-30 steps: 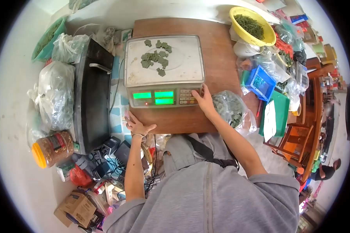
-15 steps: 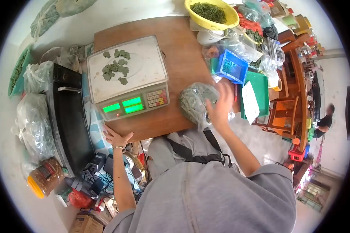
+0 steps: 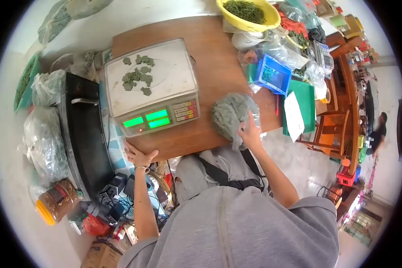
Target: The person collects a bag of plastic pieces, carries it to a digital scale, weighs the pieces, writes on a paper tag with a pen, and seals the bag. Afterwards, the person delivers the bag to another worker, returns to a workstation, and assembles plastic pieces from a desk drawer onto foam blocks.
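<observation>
On the brown table [image 3: 210,44] stands a scale [image 3: 165,58] with a lit green display. Several small grey-green pieces [image 3: 136,77] lie on its pan. My left hand [image 3: 140,155] rests at the table's front edge below the scale, fingers spread, holding nothing. To the right of the scale sits a clear plastic bag [image 3: 230,114] filled with grey-green pieces. My right hand [image 3: 250,133] is at the bag's right side, with fingers closed on its plastic near the opening.
A blue bin [image 3: 273,75], a green tray [image 3: 304,105] with white paper and a yellow bowl [image 3: 250,15] of green strips stand at the right and back. A black cabinet [image 3: 87,134] is at left. Far right, a person [image 3: 378,134] is visible.
My right hand has come down from above the bag's right side, and its spread fingers have closed on the plastic. My left hand stays at the table edge.
</observation>
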`<state>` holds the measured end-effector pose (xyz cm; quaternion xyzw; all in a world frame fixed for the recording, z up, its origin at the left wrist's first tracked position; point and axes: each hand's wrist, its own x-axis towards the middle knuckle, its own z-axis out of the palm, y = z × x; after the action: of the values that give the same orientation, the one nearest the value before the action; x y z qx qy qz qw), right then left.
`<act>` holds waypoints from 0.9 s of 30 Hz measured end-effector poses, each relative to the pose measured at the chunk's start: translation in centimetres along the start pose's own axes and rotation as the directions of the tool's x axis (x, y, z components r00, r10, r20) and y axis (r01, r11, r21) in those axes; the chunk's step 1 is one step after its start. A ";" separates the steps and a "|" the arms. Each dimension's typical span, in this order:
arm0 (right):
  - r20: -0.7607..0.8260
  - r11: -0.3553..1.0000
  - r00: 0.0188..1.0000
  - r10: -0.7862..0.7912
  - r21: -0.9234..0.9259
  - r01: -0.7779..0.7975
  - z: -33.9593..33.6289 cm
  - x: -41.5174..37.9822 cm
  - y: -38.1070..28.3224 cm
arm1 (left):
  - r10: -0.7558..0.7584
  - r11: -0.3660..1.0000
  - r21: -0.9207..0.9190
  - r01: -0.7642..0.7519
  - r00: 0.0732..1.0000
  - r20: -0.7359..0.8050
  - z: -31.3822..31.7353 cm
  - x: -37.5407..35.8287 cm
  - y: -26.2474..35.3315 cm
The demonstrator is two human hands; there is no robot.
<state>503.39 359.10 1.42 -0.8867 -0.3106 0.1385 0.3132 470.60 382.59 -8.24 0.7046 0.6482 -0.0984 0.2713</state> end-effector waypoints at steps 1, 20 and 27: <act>0.033 0.995 0.995 0.092 -0.029 -0.091 0.4 0.3 0.0 | 0.027 1.000 0.003 -0.027 0.999 -0.030 -0.2 -0.1 0.1; 0.411 0.780 0.870 0.272 0.435 -0.450 -2.6 2.8 -3.3 | -0.007 0.993 -0.120 0.002 0.999 -0.038 -0.7 -0.8 0.9; 0.518 0.639 0.840 0.163 0.593 -0.490 -9.4 5.4 -9.9 | -0.018 0.992 -0.124 0.007 0.996 -0.088 -0.6 -0.8 0.9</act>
<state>507.04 364.16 14.76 -0.6882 -0.1228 0.4883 0.5223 471.26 382.15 -7.15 0.6860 0.6690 -0.0285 0.2847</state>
